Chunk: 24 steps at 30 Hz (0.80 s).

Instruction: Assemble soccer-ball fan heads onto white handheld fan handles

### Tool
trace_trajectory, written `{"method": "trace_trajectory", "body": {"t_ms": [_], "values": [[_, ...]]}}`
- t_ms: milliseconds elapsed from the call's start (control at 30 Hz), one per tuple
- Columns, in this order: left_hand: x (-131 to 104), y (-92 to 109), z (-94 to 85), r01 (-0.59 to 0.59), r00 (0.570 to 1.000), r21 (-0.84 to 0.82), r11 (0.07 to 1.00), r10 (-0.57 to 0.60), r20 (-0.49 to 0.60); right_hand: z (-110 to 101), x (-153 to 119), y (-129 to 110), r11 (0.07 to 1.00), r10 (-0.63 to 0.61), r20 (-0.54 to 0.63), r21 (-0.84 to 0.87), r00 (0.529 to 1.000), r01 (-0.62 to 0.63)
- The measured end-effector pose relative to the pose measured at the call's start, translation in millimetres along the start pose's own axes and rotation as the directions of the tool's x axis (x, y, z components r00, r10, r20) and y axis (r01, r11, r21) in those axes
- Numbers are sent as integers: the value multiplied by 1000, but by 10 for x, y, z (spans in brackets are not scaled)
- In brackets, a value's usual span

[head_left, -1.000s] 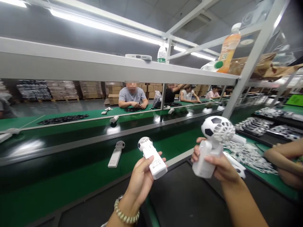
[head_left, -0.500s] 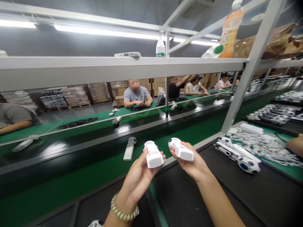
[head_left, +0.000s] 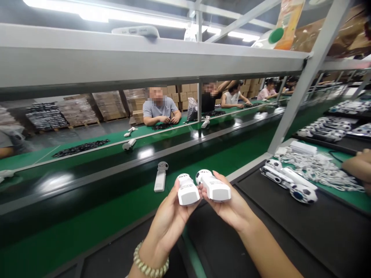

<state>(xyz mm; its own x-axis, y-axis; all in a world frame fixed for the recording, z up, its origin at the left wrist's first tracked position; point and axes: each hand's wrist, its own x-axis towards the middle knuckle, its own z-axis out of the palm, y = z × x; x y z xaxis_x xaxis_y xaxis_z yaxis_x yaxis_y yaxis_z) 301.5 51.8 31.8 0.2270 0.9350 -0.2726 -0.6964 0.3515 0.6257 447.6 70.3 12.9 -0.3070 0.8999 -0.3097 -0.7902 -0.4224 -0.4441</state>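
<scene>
My left hand [head_left: 170, 218] is closed around a white handheld device [head_left: 188, 193] with a rounded, football-patterned head and a blunt, flat end towards me. In my right hand [head_left: 237, 211] is a second, matching white device [head_left: 217, 188], its black-and-white ball head pointing away and left. Both are held up side by side over the near edge of the green bench, almost touching. Small printing shows on their undersides. Just beyond my left hand, another such device [head_left: 160, 181] lies on the green surface.
Black trays [head_left: 275, 235] lie below my hands; the right one holds several football-patterned devices [head_left: 290, 181]. White cables [head_left: 310, 166] are heaped at right, near another person's hand [head_left: 359, 166]. A grey shelf beam [head_left: 145, 63] crosses ahead. Co-workers sit across the dark conveyor [head_left: 95, 175].
My right hand has moved left, bringing its device close beside the left one. The camera view has shifted, so the shelf appears higher. Both hands keep their hold.
</scene>
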Motion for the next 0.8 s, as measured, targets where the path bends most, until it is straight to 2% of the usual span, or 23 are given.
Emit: {"method": "trace_trajectory", "body": {"t_ms": [200, 300, 433, 633, 733, 800], "values": [[77, -12, -29, 83, 997, -145, 986, -82, 15, -27, 49, -33, 1000, 5, -28, -10, 1000, -5], [88, -10, -40, 114, 994, -164, 980, -113, 15, -24, 49, -40, 999, 23, -42, -37, 999, -25], [86, -3, -52, 121, 992, -85, 989, -117, 52, -64, 26, -36, 987, -42, 16, -157, 999, 44], [41, 7, -85, -13, 982, 89, 996, -4, 187, -129, -47, -26, 931, -150, 162, -310, 975, 195], [-14, 18, -72, -3, 970, 115, 993, -25, 240, -124, -107, -46, 868, -120, 250, -443, 961, 224], [-47, 29, -57, -7, 976, 133, 991, -23, 219, -158, -116, -117, 741, -173, 255, -602, 951, 296]]}}
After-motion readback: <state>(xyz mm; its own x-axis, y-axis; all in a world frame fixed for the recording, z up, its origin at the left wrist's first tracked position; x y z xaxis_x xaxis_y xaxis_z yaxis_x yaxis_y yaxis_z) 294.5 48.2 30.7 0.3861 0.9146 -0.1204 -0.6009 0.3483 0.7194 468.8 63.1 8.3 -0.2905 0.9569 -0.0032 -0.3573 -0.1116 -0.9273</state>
